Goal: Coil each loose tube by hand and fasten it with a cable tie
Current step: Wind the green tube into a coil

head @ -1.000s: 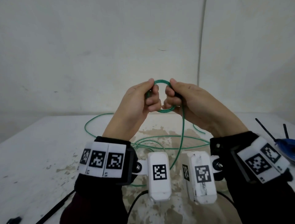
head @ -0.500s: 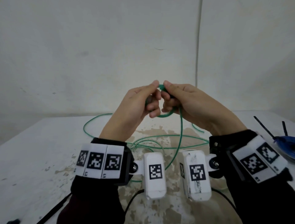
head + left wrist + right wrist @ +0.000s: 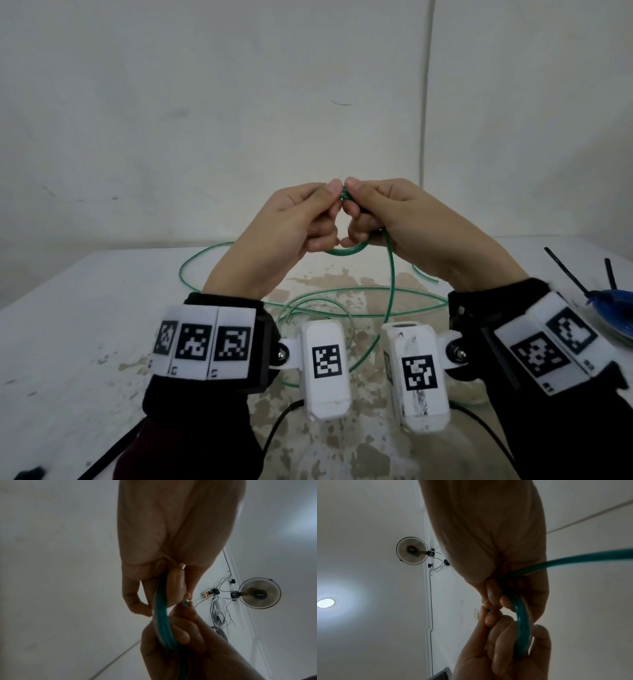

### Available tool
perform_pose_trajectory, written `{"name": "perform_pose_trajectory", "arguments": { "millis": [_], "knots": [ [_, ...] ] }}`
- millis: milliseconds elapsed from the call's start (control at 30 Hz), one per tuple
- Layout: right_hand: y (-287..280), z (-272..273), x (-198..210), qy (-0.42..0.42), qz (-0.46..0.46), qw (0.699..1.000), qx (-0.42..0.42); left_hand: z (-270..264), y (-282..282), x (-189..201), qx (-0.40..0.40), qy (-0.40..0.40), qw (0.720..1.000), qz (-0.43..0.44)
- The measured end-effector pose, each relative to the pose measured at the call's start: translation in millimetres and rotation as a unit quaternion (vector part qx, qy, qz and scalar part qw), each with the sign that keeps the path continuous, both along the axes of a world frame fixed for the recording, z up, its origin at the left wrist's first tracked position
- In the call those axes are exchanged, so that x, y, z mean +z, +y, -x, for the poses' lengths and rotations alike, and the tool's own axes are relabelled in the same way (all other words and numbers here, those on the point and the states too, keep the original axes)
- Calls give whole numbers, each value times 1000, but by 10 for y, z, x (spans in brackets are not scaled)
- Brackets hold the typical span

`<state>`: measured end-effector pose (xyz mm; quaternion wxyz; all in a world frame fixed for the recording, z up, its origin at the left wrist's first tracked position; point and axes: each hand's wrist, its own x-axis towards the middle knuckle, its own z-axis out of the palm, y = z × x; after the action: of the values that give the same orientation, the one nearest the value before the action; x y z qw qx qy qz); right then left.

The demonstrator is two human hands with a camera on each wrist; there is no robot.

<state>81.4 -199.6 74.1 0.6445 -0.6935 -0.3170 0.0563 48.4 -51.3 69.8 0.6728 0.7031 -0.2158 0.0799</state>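
Observation:
A thin green tube (image 3: 391, 294) runs from a small coil held in the air down to loose loops on the table. My left hand (image 3: 301, 219) and right hand (image 3: 380, 212) both pinch the small coil (image 3: 344, 253) between them, thumbs meeting at its top. In the left wrist view several turns of the green tube (image 3: 163, 622) pass between the curled fingers of both hands. The right wrist view shows the coil (image 3: 521, 626) in both grips, and one strand (image 3: 583, 558) leaves to the right. Black cable ties (image 3: 568, 274) stick up at the right.
The white table (image 3: 85, 325) has a worn brownish patch in the middle under the loose tube loops. A blue dish (image 3: 613, 308) sits at the right edge. Black cables (image 3: 102, 459) run off the near edge. A bare wall stands behind the table.
The hands came closer together and squeezed the coil smaller; thumbs now meet at its top. The whole grip sank slightly, the free strand still hanging from the right hand.

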Motion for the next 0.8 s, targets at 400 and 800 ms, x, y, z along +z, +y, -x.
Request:
{"name": "perform_pose_trajectory", "arguments": {
  "millis": [400,800],
  "knots": [
    [35,29,19,40,-31,999,7,-39,18,16,14,8,1000,23],
    [0,11,54,73,-79,994,20,-49,-68,40,-9,37,992,124]
  ]
}}
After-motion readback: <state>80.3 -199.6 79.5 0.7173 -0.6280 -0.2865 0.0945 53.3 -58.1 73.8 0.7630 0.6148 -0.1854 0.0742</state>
